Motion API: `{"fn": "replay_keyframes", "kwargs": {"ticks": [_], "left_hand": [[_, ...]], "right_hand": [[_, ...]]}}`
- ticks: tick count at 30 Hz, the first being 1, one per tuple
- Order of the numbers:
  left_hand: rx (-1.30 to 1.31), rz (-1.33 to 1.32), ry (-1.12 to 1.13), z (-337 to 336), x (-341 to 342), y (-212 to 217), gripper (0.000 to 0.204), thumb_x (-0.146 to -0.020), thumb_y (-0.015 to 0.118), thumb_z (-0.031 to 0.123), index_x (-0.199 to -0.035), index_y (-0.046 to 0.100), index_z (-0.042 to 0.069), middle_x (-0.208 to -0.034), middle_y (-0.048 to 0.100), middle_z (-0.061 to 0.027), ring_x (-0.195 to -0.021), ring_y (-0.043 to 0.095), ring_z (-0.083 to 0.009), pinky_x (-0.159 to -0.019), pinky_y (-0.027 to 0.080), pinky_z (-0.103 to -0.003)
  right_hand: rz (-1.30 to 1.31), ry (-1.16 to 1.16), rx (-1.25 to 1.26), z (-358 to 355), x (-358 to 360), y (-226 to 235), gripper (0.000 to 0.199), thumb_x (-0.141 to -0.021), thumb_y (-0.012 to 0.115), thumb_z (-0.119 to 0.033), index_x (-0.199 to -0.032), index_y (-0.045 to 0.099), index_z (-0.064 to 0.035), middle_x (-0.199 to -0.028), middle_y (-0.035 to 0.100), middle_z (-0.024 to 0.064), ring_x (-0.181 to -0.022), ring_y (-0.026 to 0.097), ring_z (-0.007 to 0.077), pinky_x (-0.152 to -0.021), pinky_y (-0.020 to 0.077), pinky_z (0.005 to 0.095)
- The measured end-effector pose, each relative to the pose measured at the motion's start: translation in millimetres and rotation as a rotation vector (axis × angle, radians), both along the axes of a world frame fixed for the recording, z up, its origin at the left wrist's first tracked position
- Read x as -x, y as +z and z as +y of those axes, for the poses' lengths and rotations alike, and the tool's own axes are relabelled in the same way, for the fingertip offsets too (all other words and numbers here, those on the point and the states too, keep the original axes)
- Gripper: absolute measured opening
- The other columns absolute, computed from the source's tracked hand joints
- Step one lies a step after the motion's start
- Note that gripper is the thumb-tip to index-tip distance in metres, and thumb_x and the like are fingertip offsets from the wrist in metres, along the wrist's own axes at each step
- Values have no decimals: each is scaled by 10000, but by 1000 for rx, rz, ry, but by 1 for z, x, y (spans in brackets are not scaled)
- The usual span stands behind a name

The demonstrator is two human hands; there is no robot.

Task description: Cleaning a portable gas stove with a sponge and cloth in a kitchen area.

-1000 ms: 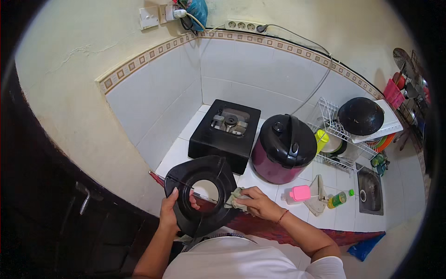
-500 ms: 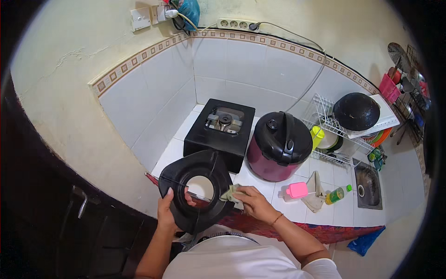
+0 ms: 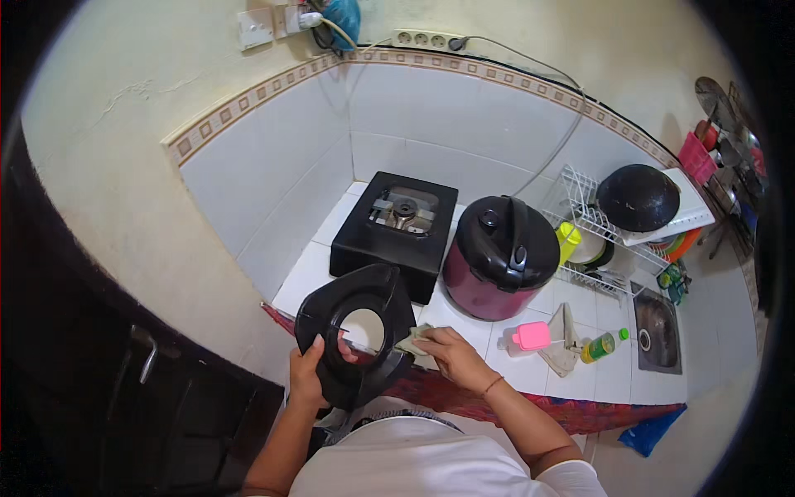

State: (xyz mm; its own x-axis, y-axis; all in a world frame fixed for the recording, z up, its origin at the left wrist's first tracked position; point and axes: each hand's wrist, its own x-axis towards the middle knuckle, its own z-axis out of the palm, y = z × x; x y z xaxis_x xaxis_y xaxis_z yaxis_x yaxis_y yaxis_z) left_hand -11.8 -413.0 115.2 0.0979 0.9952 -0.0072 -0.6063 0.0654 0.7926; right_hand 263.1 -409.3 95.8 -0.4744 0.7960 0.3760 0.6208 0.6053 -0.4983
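Observation:
My left hand (image 3: 311,374) grips the left edge of a black stove drip tray (image 3: 377,291), thumb on the face and fingertips showing through its round centre hole. The tray is tilted up in front of me, over the counter's front edge. In my right hand (image 3: 454,358) a pale green cloth (image 3: 413,339) is pinched and presses against the tray's right rim. Just beyond stands a black single-burner gas stove (image 3: 352,256), its burner bare in a square opening. A maroon rice cooker (image 3: 480,291) with a black lid is right of the stove.
A pink-lidded container (image 3: 531,335), a grey-white cloth (image 3: 563,352) and a green-capped bottle (image 3: 598,348) lie or stand on the tiled counter (image 3: 520,384). Farther right are a white dish rack (image 3: 577,203) with a black wok (image 3: 638,198) and a sink (image 3: 669,352). A power strip (image 3: 422,39) hangs on the wall.
The drip tray has turned and tilted in my left hand, shifting slightly right. My right hand and the cloth have moved a little along its right rim.

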Motion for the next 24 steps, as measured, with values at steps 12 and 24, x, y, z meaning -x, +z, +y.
{"fn": "replay_keyframes", "kwargs": {"ticks": [12, 24], "left_hand": [[109, -52, -98, 2, -47, -1, 640, -961, 359, 535, -1289, 420, -11, -1215, 547, -162, -1145, 539, -256, -982, 436, -426], [110, -323, -83, -1, -34, 1, 613, -955, 384, 522, -1236, 471, -16, -1140, 594, -158, -1096, 562, -263, -964, 441, -405]], "right_hand": [[518, 20, 266, -8, 85, 87, 367, -814, 544, 28, -1178, 538, -12, -1115, 571, 120, -1005, 577, 205, -849, 464, 296], [19, 324, 236, -35, 85, 74, 311, -670, 589, 6, -974, 656, -2, -1013, 589, 129, -909, 558, 285, -809, 466, 351]]}}
